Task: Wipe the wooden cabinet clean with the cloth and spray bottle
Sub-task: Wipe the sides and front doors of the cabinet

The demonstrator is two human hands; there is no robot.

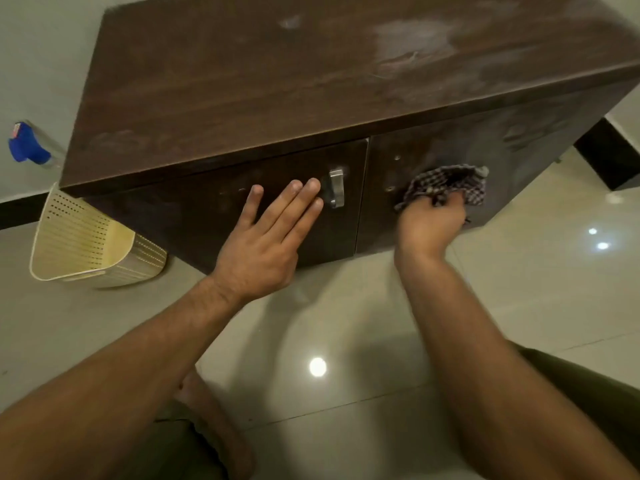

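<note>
Crosswise, bunched cloth (446, 183), right hand (431, 223) gripping

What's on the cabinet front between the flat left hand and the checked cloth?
In the head view, a metal handle sits at the fingertips of the left hand, then comes the door gap, then two small holes before the cloth.

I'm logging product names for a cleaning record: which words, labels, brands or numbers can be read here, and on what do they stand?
Nothing here can be read.
On the spray bottle, a small red and white label by its blue head: too blurred to read.
The cabinet, cloth, basket and metal handle show no lettering.
</note>
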